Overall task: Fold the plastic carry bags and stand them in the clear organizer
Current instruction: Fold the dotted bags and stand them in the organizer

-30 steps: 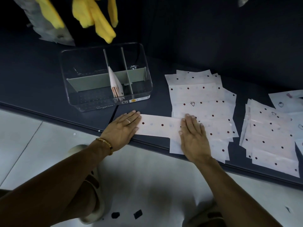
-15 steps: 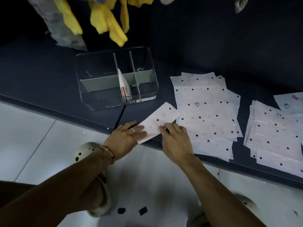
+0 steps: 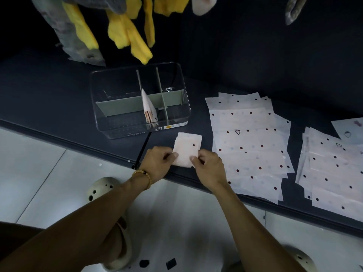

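Observation:
A white dotted plastic bag [image 3: 187, 150], folded into a small rectangle, lies near the front edge of the dark counter [image 3: 49, 99]. My left hand [image 3: 157, 163] pinches its left edge and my right hand [image 3: 208, 167] pinches its right edge. Behind them stands the clear organizer [image 3: 117, 132] with grey-green dividers. One folded bag [image 3: 148, 108] stands in its middle front compartment, leaning against a divider. A spread pile of flat dotted bags [image 3: 249, 142] lies to the right of my hands.
A second pile of flat bags [image 3: 332, 169] lies at the far right, running out of view. Yellow and grey cloths [image 3: 125, 34] hang above the organizer. Pale floor tiles [image 3: 39, 173] and my light clogs [image 3: 104, 187] show below the counter edge.
The long folded strip that lay flat under both palms has been turned and folded down into a small rectangle. Both hands went from pressing flat to pinching its edges.

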`<state>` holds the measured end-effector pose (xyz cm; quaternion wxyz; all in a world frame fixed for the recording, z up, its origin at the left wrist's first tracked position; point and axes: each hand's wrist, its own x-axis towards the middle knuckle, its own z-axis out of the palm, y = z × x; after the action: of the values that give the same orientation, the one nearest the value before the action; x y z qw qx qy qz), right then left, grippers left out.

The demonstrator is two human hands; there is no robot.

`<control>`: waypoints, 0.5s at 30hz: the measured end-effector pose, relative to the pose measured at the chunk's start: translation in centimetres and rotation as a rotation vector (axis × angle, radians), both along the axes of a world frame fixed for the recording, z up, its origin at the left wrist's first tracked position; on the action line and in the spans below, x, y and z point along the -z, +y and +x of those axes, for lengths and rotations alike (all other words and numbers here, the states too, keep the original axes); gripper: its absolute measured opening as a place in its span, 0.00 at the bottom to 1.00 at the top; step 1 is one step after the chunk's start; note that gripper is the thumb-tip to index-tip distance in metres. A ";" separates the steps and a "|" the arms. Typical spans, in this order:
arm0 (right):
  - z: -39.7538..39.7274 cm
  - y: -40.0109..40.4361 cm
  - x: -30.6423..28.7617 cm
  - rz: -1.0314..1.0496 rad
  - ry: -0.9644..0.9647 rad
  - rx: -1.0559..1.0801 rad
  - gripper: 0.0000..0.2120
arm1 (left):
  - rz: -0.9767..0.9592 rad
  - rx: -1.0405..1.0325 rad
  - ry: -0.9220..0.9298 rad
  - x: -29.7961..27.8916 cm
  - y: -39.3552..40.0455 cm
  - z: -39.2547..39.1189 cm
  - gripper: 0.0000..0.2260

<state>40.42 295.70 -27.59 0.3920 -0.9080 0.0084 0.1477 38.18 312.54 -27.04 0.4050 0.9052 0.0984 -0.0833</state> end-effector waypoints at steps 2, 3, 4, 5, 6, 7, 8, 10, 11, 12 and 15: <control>0.4 0.4 0.2 0.003 0.026 0.120 0.06 | 0.043 -0.030 0.041 0.6 -0.5 0.3 0.15; 0.6 0.6 0.4 -0.008 0.039 0.169 0.06 | 0.065 -0.046 0.067 0.9 -0.8 0.5 0.15; 0.7 0.9 0.5 -0.026 0.047 0.201 0.06 | 0.088 -0.065 0.085 1.0 -1.0 0.6 0.15; 0.8 1.1 0.7 -0.047 0.052 0.218 0.07 | 0.108 -0.083 0.088 1.1 -1.2 0.8 0.15; 1.0 1.3 0.8 -0.068 0.053 0.224 0.07 | 0.128 -0.099 0.087 1.1 -1.3 1.0 0.15; 1.1 1.4 0.8 -0.085 0.052 0.224 0.08 | 0.155 -0.110 0.086 1.1 -1.4 1.2 0.15; 1.3 1.4 0.8 -0.097 0.051 0.219 0.08 | 0.193 -0.114 0.086 0.9 -1.5 1.3 0.14; 1.6 1.5 0.8 -0.120 0.048 0.198 0.08 | 0.293 -0.116 0.090 0.8 -1.5 1.5 0.13; 1.7 1.5 0.8 -0.133 0.041 0.186 0.08 | 0.335 -0.122 0.099 0.7 -1.4 1.5 0.12; 1.8 1.6 0.8 -0.146 0.032 0.177 0.08 | 0.373 -0.126 0.108 0.6 -1.3 1.5 0.12; 2.0 1.8 0.8 -0.210 0.007 0.148 0.08 | 0.500 -0.042 -0.025 0.6 -0.8 1.5 0.09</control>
<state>42.41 297.53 -28.37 0.3047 -0.9404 0.0920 0.1197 39.69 311.78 -27.60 0.1712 0.9759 0.1299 -0.0368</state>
